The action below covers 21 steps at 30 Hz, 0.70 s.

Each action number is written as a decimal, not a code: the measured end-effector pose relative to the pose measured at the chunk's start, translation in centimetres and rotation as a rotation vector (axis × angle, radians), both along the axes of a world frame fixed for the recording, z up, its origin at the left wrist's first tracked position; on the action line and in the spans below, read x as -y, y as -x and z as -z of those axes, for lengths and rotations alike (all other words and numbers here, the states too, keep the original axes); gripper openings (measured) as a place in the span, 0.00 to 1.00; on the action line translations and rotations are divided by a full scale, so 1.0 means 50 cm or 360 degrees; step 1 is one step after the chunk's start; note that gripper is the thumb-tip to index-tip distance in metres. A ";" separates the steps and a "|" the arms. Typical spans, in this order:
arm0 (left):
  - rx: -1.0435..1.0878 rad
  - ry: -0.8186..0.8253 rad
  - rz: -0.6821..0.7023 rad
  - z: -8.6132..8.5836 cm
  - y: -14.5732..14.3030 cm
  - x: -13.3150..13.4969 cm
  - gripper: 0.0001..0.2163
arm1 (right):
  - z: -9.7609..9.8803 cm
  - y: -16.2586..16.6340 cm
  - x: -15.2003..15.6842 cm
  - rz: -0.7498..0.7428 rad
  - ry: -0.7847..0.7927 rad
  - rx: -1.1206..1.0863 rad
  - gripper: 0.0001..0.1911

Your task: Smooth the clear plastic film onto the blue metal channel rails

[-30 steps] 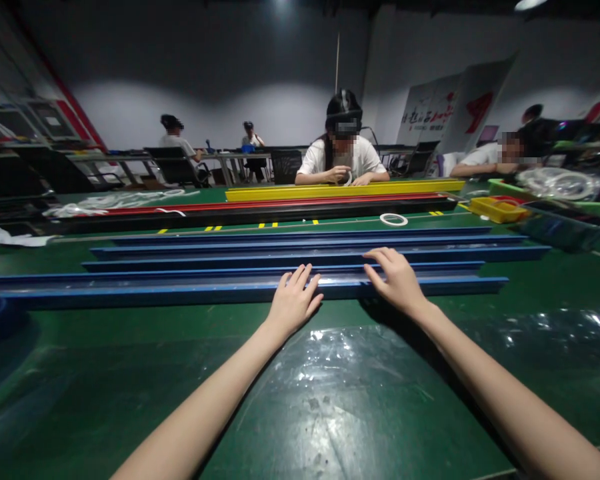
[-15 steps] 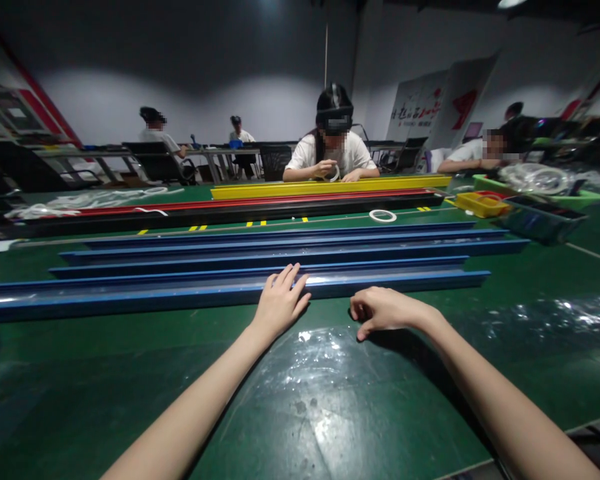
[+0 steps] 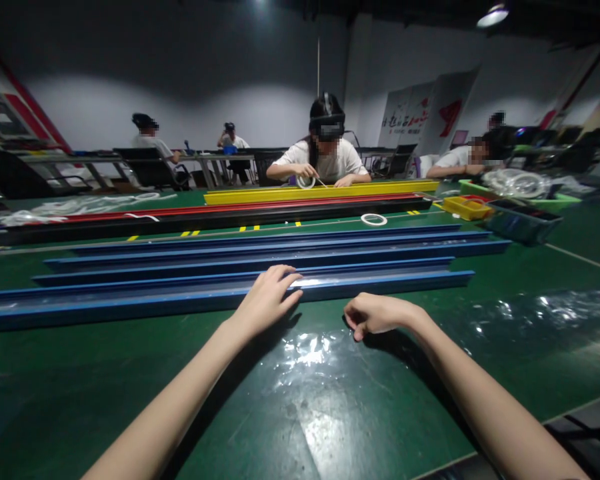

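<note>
Mid-frame, the left hand (image 3: 266, 298) is unclenched; the right hand (image 3: 379, 313) curls, grip unclear. The plastic film (image 3: 305, 363) looks slippery, best edge-held.

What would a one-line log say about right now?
left hand: open, at nearest blue channel | right hand: curled, at clear plastic film, grip unclear | farther off: white ring, yellow channel

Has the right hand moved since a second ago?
Yes. The right hand has pulled back: it reached over the nearest blue channel then, and now is wholly on that channel's near side.
</note>
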State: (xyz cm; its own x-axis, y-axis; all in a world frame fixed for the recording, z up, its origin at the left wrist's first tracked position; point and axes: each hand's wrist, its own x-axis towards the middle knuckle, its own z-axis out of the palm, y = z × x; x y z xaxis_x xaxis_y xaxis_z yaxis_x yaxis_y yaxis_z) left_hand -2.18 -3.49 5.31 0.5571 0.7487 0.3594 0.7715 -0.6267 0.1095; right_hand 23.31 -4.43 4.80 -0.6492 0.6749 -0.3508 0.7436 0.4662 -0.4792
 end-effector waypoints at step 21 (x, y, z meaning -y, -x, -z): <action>-0.0124 0.1547 -0.0213 -0.045 0.134 -0.036 0.22 | -0.016 -0.009 -0.012 0.0361 -0.0769 0.0058 0.11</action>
